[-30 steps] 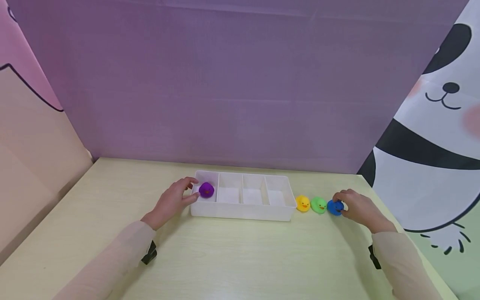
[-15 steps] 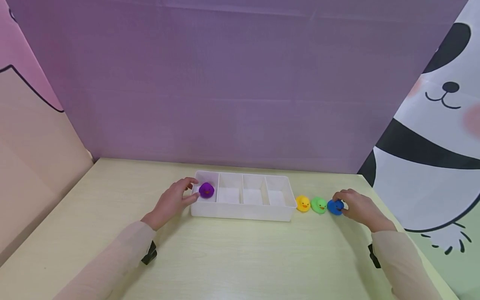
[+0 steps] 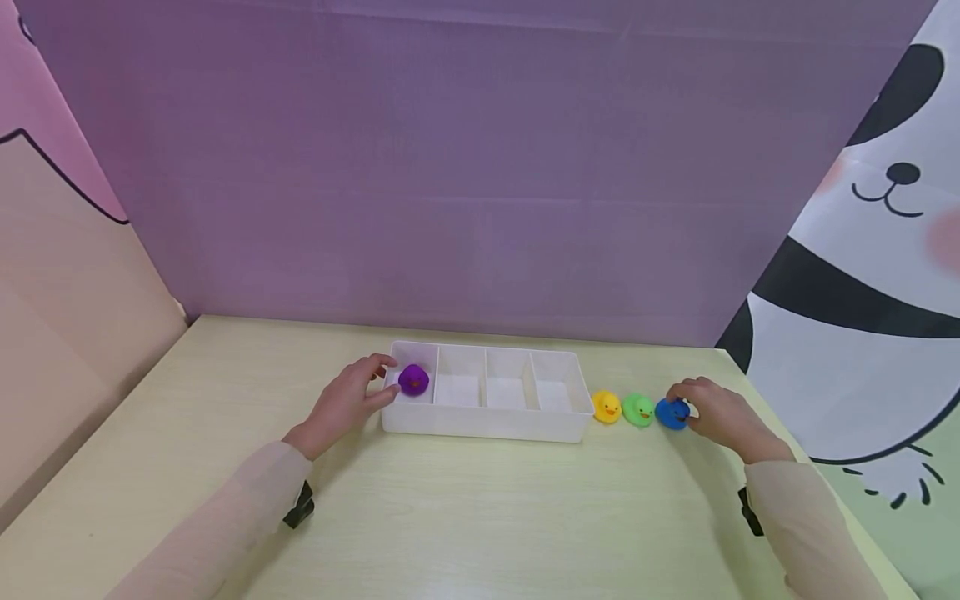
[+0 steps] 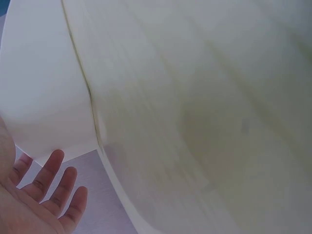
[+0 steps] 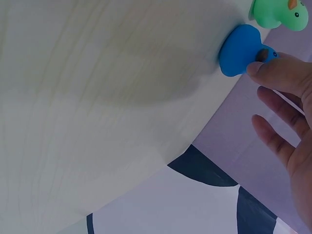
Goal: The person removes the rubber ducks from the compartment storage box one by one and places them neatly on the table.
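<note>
Readable text: none anywhere in the views.
Ducks, tray, tabletop: no labels, brands or numbers.
Backdrop: a cartoon panda drawing only, no lettering.

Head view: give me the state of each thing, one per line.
White tray: on the table, three compartments empty.
Purple duck: in the tray's leftmost compartment.
Yellow duck: on the table, untouched.
Green duck: on the table, untouched.
Blue duck: on the table, touched by right hand.
Left hand: open, at the tray's left end.
</note>
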Motion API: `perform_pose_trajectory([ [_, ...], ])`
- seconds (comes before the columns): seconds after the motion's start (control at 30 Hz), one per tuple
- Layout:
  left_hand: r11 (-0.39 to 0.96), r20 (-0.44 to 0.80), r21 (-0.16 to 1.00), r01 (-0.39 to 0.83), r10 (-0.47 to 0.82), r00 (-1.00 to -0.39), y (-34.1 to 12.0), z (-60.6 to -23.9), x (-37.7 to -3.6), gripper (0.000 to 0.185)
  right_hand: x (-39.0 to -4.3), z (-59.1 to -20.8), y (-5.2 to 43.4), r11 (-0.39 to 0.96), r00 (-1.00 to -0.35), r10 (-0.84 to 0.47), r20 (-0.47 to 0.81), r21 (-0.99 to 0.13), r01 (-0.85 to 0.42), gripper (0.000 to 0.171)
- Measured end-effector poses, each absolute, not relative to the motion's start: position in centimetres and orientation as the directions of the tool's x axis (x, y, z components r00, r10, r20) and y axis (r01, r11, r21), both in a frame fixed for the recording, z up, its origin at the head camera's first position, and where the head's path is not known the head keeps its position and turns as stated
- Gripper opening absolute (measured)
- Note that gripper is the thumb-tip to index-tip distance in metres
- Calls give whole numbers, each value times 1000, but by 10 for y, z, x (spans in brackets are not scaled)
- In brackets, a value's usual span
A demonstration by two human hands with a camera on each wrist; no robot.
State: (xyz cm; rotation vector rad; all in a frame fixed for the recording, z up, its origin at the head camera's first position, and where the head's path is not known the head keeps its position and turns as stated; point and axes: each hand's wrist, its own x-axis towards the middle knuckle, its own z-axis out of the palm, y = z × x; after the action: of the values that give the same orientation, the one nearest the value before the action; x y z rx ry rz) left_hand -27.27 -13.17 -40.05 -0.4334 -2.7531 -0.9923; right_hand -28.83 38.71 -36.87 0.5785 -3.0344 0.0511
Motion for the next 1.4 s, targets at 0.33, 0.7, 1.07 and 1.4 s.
perform_pose_trajectory([
  [0.33, 730, 273, 595, 336, 210, -939, -132, -401, -273, 40, -287, -368, 388, 931, -930, -362, 65, -27, -364, 33],
  [0.7, 729, 267, 597, 334, 212, -940, -131, -401, -273, 40, -285, -361, 390, 919, -915, -392, 98, 2, -394, 35],
  [1.07, 733, 268, 594, 331, 208, -941, -131, -402, -274, 40, -288, -351, 383, 903, -888, -429, 164, 39, -429, 30],
  [1.4, 730, 271, 598, 331, 204, -941, -131, -401, -272, 40, -285, -349, 359, 901, -888, -428, 167, 4, -434, 31],
])
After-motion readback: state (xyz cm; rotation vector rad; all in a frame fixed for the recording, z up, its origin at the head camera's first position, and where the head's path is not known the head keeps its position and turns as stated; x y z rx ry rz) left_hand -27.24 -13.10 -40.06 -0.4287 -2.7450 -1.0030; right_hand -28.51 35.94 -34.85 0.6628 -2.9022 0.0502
